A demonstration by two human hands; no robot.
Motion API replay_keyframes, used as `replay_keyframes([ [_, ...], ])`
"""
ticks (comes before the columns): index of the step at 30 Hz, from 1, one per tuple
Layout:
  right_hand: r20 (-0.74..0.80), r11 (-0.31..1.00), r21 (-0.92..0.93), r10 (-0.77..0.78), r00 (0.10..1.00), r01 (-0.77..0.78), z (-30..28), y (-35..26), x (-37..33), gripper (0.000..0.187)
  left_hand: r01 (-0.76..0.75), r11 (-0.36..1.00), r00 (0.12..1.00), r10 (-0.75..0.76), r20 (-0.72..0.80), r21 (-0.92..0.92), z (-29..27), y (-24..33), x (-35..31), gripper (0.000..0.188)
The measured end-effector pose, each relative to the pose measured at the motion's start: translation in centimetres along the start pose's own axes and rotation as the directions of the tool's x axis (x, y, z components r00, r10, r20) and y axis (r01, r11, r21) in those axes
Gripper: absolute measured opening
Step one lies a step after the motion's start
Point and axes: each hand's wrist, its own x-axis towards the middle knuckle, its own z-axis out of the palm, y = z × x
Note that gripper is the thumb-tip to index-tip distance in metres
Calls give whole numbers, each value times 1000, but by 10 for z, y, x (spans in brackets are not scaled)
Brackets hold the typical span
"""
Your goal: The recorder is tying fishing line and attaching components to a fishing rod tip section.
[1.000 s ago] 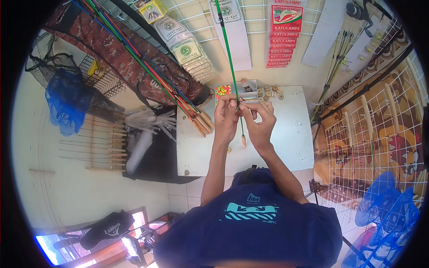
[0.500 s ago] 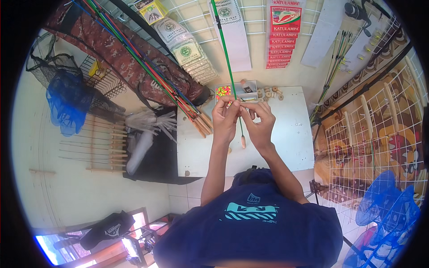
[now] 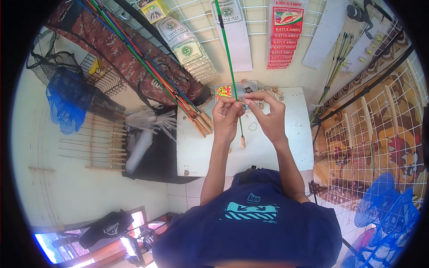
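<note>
A green fishing rod (image 3: 226,49) with a light-brown handle (image 3: 242,142) runs from the top of the view down past my fingertips. My left hand (image 3: 227,118) is closed in a pinch at the rod's lower part. Whether it grips the rod itself or something thin beside it is hidden. Just to its right, the thumb and forefinger of my right hand (image 3: 271,115) pinch close to the left fingertips. What they hold is too small to make out. A thin dark loop (image 3: 252,126) lies on the white table (image 3: 201,156) between my forearms.
Beyond my hands stands a compartment box (image 3: 254,84) with bright yellow and pink pieces (image 3: 224,91). Several small spools (image 3: 278,94) sit right of it. Rods with wooden handles (image 3: 202,123) lean over the table's left side. Blue nets (image 3: 386,210) hang at right.
My right hand has shifted slightly right and opened wider at the palm, its fingertips still near the left ones. The thin loop on the table now shows. My left hand has barely moved.
</note>
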Motion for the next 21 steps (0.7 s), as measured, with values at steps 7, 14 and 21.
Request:
replay_keyframes([
  [7,4,988,100,119,993,-119,0,-8,4,13,1,999,999,-2,-43,-35,0,-4,-1,12],
  [14,28,983,97,154,988,-156,-1,-10,10,18,-5,998,1000,4,-26,-58,-2,-6,0,12],
  [21,127,973,14,229,965,-232,-6,-18,20,19,-25,999,1000,24,-18,-45,-2,-7,0,11],
])
